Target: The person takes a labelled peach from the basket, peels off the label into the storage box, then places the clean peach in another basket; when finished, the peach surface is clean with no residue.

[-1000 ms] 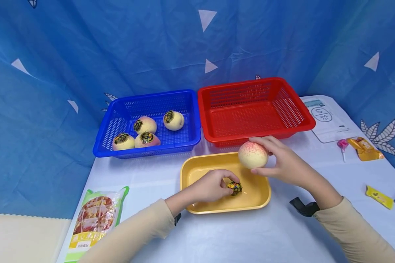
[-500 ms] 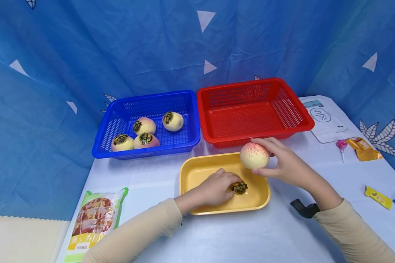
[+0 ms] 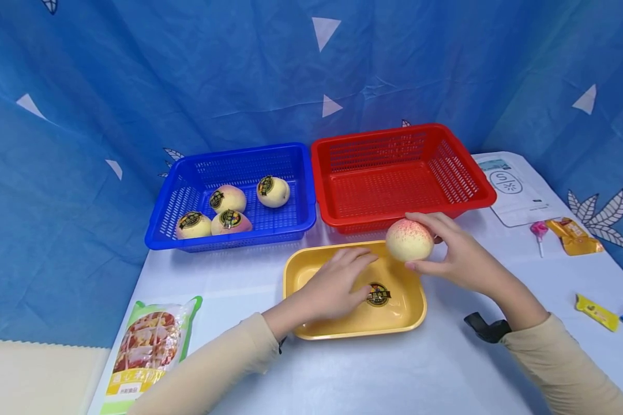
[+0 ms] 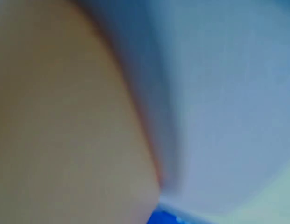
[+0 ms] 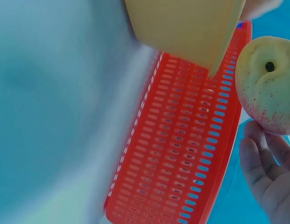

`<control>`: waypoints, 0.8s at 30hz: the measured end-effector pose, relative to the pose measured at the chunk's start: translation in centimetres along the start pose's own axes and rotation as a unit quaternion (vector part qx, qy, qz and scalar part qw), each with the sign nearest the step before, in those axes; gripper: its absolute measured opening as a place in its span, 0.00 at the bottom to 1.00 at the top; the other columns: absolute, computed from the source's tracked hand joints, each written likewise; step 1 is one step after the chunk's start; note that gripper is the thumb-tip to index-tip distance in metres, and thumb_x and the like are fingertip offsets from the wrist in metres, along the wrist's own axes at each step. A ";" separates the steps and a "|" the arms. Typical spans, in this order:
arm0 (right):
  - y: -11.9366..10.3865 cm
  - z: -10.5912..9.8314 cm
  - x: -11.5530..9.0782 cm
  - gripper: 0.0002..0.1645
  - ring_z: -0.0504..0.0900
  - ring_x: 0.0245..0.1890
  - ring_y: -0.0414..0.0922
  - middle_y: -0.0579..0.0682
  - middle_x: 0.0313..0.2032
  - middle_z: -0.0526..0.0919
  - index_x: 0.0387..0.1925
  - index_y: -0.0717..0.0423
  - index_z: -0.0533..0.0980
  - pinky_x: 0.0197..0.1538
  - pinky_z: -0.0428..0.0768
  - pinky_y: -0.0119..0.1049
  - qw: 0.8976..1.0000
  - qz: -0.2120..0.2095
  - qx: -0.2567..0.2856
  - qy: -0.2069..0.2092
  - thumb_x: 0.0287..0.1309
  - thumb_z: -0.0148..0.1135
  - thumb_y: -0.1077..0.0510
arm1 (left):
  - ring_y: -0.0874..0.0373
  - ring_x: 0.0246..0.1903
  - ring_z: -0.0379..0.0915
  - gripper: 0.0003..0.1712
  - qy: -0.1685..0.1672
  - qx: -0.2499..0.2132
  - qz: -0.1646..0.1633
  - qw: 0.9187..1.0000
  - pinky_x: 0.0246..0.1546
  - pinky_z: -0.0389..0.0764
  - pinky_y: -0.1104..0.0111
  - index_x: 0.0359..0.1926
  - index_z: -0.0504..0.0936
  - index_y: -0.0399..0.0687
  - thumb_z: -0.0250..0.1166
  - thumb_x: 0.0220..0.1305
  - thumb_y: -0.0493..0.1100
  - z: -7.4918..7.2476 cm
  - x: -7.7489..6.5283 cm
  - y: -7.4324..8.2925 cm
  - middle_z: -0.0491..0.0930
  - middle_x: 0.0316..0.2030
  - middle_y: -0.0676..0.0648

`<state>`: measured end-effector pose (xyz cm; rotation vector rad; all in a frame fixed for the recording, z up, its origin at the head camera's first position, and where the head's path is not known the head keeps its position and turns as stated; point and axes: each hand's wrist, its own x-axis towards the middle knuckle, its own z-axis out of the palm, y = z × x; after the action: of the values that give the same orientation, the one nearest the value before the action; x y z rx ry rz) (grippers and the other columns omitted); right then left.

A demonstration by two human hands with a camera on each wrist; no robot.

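Observation:
A cream peach with a red-speckled top [image 3: 409, 240] is held by my right hand [image 3: 462, 256] above the right end of the yellow tray [image 3: 355, 334]. In the right wrist view the same peach [image 5: 271, 88] shows a dark hole at one end. My left hand [image 3: 332, 288] is over the tray, fingers extended and nothing visible in its grasp. A round black sticker with gold print [image 3: 378, 294] lies in the tray, right by the left thumb. Whether the thumb touches it I cannot tell. The left wrist view is mostly blurred skin.
Behind the tray stand a blue basket [image 3: 158, 237] with several stickered peaches [image 3: 273, 192] and a red basket [image 3: 374, 193]. A food bag [image 3: 147, 346] lies at left. At right are a white pouch [image 3: 514, 187], a lollipop [image 3: 539, 230] and wrapped snacks [image 3: 597, 311].
My left hand has let go of the black sticker and spread its fingers, moving slightly back left. The right hand has shifted a little to the right with the peach.

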<state>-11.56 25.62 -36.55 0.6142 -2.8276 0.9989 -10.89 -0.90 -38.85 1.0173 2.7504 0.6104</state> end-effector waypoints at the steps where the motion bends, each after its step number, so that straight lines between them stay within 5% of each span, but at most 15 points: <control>1: 0.1 -0.1 0.1 0.53 0.72 0.51 0.43 0.52 0.59 0.74 0.71 0.48 0.65 0.44 0.81 0.30 1.000 -0.001 0.000 0.005 0.43 0.82 0.52 | 0.53 0.71 0.58 0.34 0.022 -0.002 0.001 1.000 0.71 0.66 0.55 0.73 0.65 0.54 0.61 0.68 0.51 -0.5 0.0 0.0 0.63 0.72 0.50; 8: 0.6 -1.7 1.3 0.53 0.68 0.52 0.34 0.52 0.60 0.74 0.70 0.48 0.66 0.45 0.73 0.13 0.999 -0.007 0.010 0.045 0.41 0.82 0.59 | 0.47 0.73 0.54 0.34 0.169 -0.016 -0.035 0.985 0.72 0.61 0.48 0.71 0.67 0.47 0.63 0.67 0.49 -3.5 0.5 -1.6 0.64 0.71 0.46; 12: 1.4 -2.9 2.6 0.54 0.66 0.53 0.32 0.53 0.60 0.73 0.71 0.46 0.65 0.43 0.70 0.10 0.998 -0.004 0.008 0.062 0.42 0.81 0.60 | 0.48 0.77 0.47 0.39 0.176 -0.015 -0.102 0.979 0.74 0.57 0.46 0.74 0.62 0.45 0.62 0.67 0.54 -4.6 1.3 -3.3 0.57 0.76 0.46; 16: 2.6 -4.0 4.5 0.55 0.68 0.57 0.43 0.56 0.64 0.70 0.73 0.46 0.63 0.41 0.71 0.11 0.998 0.012 0.011 0.059 0.44 0.80 0.60 | 0.50 0.79 0.41 0.44 0.143 -0.017 -0.148 0.979 0.76 0.54 0.47 0.76 0.57 0.45 0.59 0.68 0.60 -4.8 2.0 -4.7 0.50 0.78 0.47; 20: 4.0 -4.8 6.6 0.55 0.67 0.62 0.56 0.60 0.66 0.67 0.74 0.46 0.61 0.47 0.85 0.36 0.998 0.038 -0.003 0.043 0.46 0.79 0.58 | 0.51 0.80 0.37 0.48 0.115 -0.011 -0.161 0.980 0.76 0.52 0.48 0.78 0.53 0.46 0.55 0.68 0.67 -4.6 2.7 -5.4 0.45 0.80 0.48; 23: 5.1 -5.0 8.2 0.55 0.66 0.64 0.62 0.63 0.67 0.66 0.75 0.47 0.58 0.51 0.82 0.63 0.998 0.060 -0.013 0.022 0.49 0.77 0.57 | 0.51 0.80 0.36 0.50 0.105 0.008 -0.165 0.981 0.77 0.52 0.49 0.78 0.52 0.45 0.52 0.68 0.71 -4.4 3.3 -5.6 0.44 0.80 0.48; 24: 5.5 -5.0 8.7 0.55 0.65 0.65 0.63 0.63 0.67 0.65 0.75 0.47 0.58 0.51 0.81 0.65 0.998 0.067 -0.015 0.014 0.49 0.77 0.57 | 0.51 0.80 0.36 0.51 0.103 0.015 -0.165 0.981 0.77 0.52 0.49 0.78 0.52 0.45 0.52 0.67 0.71 -4.4 3.5 -5.7 0.45 0.80 0.47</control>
<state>-21.96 29.64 -34.11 0.4106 -2.8861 0.9743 -18.06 -3.95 -37.24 0.5036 3.0206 0.6517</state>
